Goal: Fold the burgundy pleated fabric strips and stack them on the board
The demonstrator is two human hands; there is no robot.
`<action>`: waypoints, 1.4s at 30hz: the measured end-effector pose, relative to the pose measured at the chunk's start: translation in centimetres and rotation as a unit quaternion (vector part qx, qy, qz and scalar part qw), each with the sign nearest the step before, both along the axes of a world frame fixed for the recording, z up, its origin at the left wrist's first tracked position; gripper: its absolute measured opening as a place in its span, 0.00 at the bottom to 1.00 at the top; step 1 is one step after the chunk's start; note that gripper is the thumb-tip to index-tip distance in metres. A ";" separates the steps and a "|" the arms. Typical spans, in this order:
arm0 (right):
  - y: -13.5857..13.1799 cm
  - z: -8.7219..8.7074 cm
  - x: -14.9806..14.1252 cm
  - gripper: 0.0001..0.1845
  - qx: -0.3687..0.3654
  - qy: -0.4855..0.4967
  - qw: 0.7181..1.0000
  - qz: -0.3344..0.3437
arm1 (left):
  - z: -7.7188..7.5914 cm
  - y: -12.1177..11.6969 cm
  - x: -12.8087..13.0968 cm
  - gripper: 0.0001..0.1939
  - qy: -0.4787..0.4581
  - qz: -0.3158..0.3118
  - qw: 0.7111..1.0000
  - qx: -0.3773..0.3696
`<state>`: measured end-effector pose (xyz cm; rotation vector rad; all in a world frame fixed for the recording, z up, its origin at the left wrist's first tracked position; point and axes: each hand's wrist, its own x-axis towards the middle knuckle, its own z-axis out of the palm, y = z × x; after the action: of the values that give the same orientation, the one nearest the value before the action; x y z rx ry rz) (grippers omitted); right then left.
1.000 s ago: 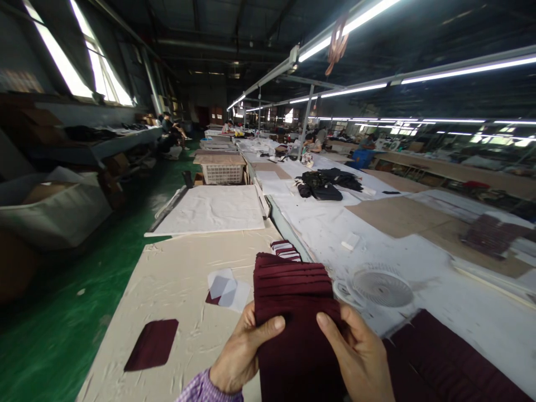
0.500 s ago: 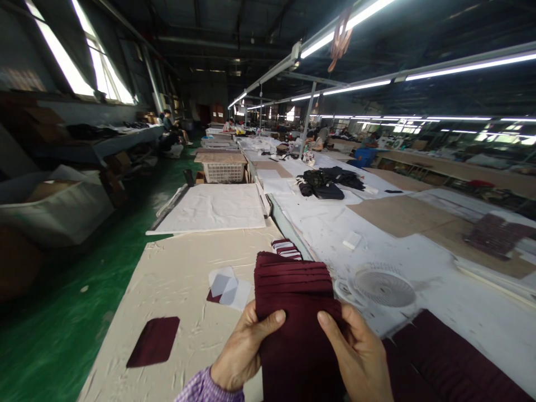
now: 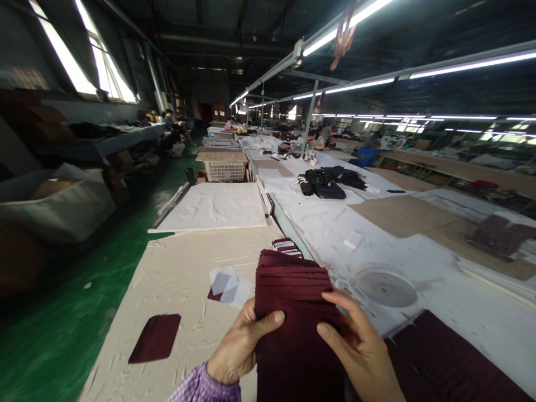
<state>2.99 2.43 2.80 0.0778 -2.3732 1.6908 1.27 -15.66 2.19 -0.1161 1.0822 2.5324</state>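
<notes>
A thick stack of maroon fabric pieces is held upright in front of me, its top edges fanned into steps. My left hand grips the stack's left side, thumb across the front and fingers behind. On the right side, my right hand has its thumb on the front face and its index finger raised at the stepped edges; the other fingers are partly hidden behind the cloth. Beyond the stack lies a small pile of maroon and white pieces. A single maroon piece rests on the cream-covered table, near some white pieces.
A white round fan lies on the white table to the right, near more maroon fabric. Farther off are dark garments and a plastic crate. Green floor runs along the left. Several people sit in the background.
My right index finger has come round from behind to the stack's front upper right edge. The left hand keeps its grip, and the stack stays in nearly the same place.
</notes>
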 end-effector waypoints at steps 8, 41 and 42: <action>-1.1 0.4 0.3 0.18 -0.102 -0.026 0.994 0.035 | 0.0 -0.1 -0.2 0.10 0.001 0.013 1.000 0.000; -0.6 -0.1 -0.3 0.11 0.131 0.038 0.990 0.021 | -0.1 0.1 -0.5 0.19 -0.085 0.010 0.988 0.128; -0.6 -0.3 -0.3 0.11 0.135 0.042 0.990 0.018 | -0.2 0.1 -0.4 0.18 -0.081 0.013 0.989 0.121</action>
<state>2.69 1.85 2.55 0.2323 -2.5343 1.3403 0.85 -15.56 1.95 -0.2645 0.7095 2.6027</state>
